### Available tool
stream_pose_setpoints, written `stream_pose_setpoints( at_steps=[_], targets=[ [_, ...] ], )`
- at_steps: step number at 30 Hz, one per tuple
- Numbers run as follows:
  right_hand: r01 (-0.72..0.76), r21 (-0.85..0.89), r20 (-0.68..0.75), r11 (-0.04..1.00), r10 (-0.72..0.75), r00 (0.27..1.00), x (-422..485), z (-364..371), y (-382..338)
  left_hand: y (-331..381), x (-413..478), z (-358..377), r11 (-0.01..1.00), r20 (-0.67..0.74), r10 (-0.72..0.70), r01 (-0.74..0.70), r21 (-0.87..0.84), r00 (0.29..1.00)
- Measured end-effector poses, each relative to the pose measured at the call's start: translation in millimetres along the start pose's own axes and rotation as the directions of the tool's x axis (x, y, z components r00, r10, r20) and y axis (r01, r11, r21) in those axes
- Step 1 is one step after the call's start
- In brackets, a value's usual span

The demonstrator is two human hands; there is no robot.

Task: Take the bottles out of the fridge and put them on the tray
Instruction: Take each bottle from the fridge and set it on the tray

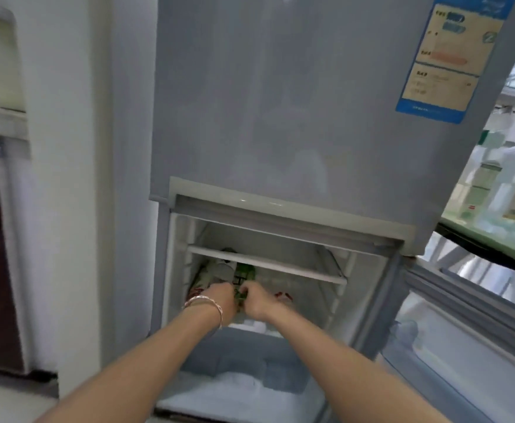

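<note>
Head view: the fridge's point(296, 117) upper door carries a blue and yellow label point(451, 56). The lower door point(464, 331) hangs open to the right. A white shelf point(265, 265) crosses the open compartment just above the bottles. The green bottle point(245, 274) lies below it, its long axis front to back and its far end under the shelf. A pale bottle point(219, 270) lies just beside it on the left. The left hand point(219, 297), with a bracelet point(207, 302) at the wrist, and the right hand point(257, 300) both curl round the green bottle's near end. More bottles point(485, 190) stand on a green surface point(494, 239) at right.
</note>
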State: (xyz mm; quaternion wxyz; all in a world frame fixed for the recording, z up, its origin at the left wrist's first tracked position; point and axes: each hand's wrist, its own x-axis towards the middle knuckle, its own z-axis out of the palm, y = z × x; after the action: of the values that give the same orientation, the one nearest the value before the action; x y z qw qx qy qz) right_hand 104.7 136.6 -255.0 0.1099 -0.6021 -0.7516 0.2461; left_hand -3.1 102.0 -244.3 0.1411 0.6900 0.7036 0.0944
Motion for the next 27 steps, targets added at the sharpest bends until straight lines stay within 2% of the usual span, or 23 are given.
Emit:
stream_pose_setpoints(
  at_steps=[4,8,11,13,16,20,24,27],
  targets=[
    [0.110,-0.049,0.108,0.993,-0.104,0.989,41.9,26.0,-0.7,-28.7,21.2,20.9,0.993,-0.029,-0.113,0.112,-0.035,0.993],
    [0.131,-0.103,0.196,0.986,-0.109,0.975,77.9,50.0,-4.5,-49.9,29.9,27.8,0.981,-0.041,-0.173,0.169,-0.090,0.984],
    [0.151,-0.126,0.200,0.980,-0.124,0.972,93.6,66.6,-3.6,-62.3,31.6,32.4,0.975,-0.026,-0.198,0.194,-0.106,0.980],
    [0.168,-0.124,0.146,0.978,-0.149,0.978,100.3,75.3,-2.3,-68.6,32.2,32.1,0.968,-0.029,-0.227,0.222,-0.117,0.973],
    [0.190,-0.156,-0.052,0.969,-0.200,0.978,97.8,81.3,0.8,-72.7,31.3,29.1,0.961,-0.039,-0.250,0.243,-0.132,0.968],
    [0.255,-0.242,-0.316,0.936,-0.325,0.891,66.7,67.6,0.6,-66.3,27.1,24.4,0.957,-0.054,-0.271,0.263,-0.119,0.961],
    [0.345,-0.270,-0.365,0.899,-0.427,0.827,16.3,29.6,2.5,-37.7,19.2,10.3,0.968,-0.101,-0.202,0.182,-0.174,0.974],
    [0.373,-0.387,-0.335,0.844,-0.505,0.796,-22.0,-3.4,2.5,-11.9,9.3,-2.0,0.980,-0.105,-0.086,0.065,-0.187,0.991]
  ],
)
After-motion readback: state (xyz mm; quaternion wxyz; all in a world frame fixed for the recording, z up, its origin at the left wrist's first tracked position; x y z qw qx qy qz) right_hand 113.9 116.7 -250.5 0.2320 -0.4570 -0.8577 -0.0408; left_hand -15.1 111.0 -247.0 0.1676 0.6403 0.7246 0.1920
